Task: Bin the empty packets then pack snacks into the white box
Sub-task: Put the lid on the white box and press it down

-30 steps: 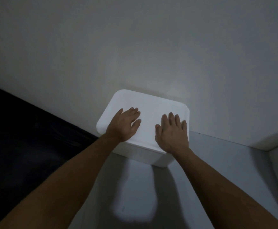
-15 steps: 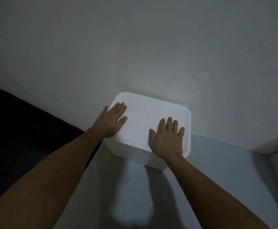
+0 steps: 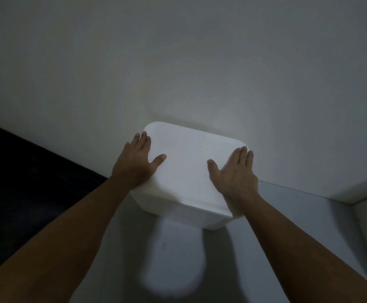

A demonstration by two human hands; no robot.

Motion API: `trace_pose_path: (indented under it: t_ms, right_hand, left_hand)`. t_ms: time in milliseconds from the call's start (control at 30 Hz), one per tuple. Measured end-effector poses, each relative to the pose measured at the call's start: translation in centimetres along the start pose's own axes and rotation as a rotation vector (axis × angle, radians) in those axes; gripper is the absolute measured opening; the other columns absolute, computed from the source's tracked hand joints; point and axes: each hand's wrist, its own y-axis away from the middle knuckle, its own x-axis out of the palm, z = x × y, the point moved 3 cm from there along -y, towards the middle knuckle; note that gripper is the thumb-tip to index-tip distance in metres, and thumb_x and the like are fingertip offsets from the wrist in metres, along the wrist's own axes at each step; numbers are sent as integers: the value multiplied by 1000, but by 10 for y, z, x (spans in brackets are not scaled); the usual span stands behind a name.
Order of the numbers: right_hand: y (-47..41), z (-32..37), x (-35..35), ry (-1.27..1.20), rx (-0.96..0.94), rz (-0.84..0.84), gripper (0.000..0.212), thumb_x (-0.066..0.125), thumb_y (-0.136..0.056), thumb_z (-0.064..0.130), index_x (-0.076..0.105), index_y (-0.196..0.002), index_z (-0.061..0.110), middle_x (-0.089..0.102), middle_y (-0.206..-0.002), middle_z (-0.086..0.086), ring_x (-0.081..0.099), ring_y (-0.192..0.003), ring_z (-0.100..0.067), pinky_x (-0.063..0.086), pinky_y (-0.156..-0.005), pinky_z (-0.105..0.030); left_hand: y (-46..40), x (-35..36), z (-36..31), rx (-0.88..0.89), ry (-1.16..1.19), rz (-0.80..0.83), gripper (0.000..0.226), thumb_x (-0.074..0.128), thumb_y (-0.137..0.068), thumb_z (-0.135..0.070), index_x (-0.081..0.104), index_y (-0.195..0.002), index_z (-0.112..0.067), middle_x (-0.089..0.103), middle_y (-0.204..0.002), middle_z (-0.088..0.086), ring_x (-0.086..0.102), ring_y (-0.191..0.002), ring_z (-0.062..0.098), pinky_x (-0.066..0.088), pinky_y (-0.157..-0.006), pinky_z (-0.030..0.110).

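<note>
While pressed flat on the lid's ends, left hand [image 3: 134, 162] and right hand [image 3: 237, 173] clamp nothing; box [image 3: 187, 171] against wall [image 3: 200, 62]. Probably light, stiff, smooth: grip both sides.

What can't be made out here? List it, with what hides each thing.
- Inside of the white box: head view, hidden by its closed lid.
- Palms of the left hand and right hand: turned down against the box.
- Snacks, packets, bin: outside the frame.
- Dark area at left: too dim.
</note>
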Motion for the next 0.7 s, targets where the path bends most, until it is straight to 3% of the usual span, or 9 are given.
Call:
trace_pose_path:
  t_ms: [100, 200, 267, 333, 400, 433, 500, 567, 700]
  right_hand:
    - [-1, 0, -3, 1, -17, -14, 101, 31, -85, 71, 0, -152, 2, -5, -163, -10, -9, -150, -26, 27, -112, -52]
    - [0, -1, -5, -15, -41, -23, 99, 36, -83, 69, 9, -151, 1, 4, -162, -11, -6, -150, -30, 29, -111, -54]
    - [4, -1, -9, 37, -125, -67, 92, 37, -81, 69, 27, -145, 4, 19, -159, -13, 4, -148, -36, 26, -112, -57]
    - [12, 0, -10, 98, -272, -79, 85, 34, -81, 73, 38, -138, 11, 28, -156, -11, 12, -148, -33, 16, -114, -63]
    - [21, -1, -8, 145, -403, 8, 99, 28, -74, 87, 30, -143, 17, 19, -160, -8, 9, -149, -28, 3, -112, -69]
    - [23, -3, -7, 170, -432, 93, 113, 28, -66, 94, 19, -149, 19, 8, -162, -7, 2, -150, -28, -2, -111, -71]
    - [23, -8, -9, 235, -445, 278, 133, 36, -53, 99, -4, -152, 20, -13, -162, -7, -13, -149, -29, -9, -108, -73]
    - [22, -9, -14, 269, -460, 415, 143, 50, -48, 95, -15, -151, 20, -25, -159, -7, -24, -145, -32, -14, -106, -73]
    - [19, -4, -14, 327, -467, 501, 154, 61, -43, 90, -24, -148, 17, -33, -155, -9, -33, -141, -34, -15, -104, -75]
  left_hand:
    - [-2, -4, -2, -55, 110, 30, 83, 34, -89, -66, 15, -152, -14, 4, -162, -4, 1, -149, 13, 16, -119, 46]
    - [0, -3, -2, -38, 41, 37, 90, 30, -85, -71, 14, -152, -13, 5, -162, -1, 2, -150, 16, 17, -119, 47]
    - [2, -4, -5, 15, -17, -11, 87, 26, -86, -69, 28, -147, -7, 21, -159, 9, 17, -147, 25, 17, -119, 47]
    - [8, -11, -12, 123, -28, -184, 76, 28, -90, -63, 57, -124, -1, 53, -137, 18, 47, -129, 34, 32, -111, 46]
    - [19, -14, -13, 199, 8, -302, 80, 31, -88, -68, 66, -114, -1, 62, -127, 18, 57, -116, 35, 40, -103, 43]
    - [23, -14, -13, 209, 13, -199, 94, 28, -80, -79, 59, -127, -3, 52, -139, 17, 49, -127, 33, 35, -109, 43]
    - [28, -11, -9, 210, -34, 176, 133, 15, -53, -100, 20, -151, -9, 10, -161, 12, 11, -149, 27, 8, -121, 44]
    - [30, -12, -10, 212, -182, 430, 153, 16, -31, -106, -11, -152, -16, -20, -159, 11, -18, -147, 27, -8, -119, 48]
    - [34, -3, -21, 231, -289, 491, 161, 56, -28, -94, -37, -141, -27, -42, -148, 15, -36, -138, 38, -18, -111, 58]
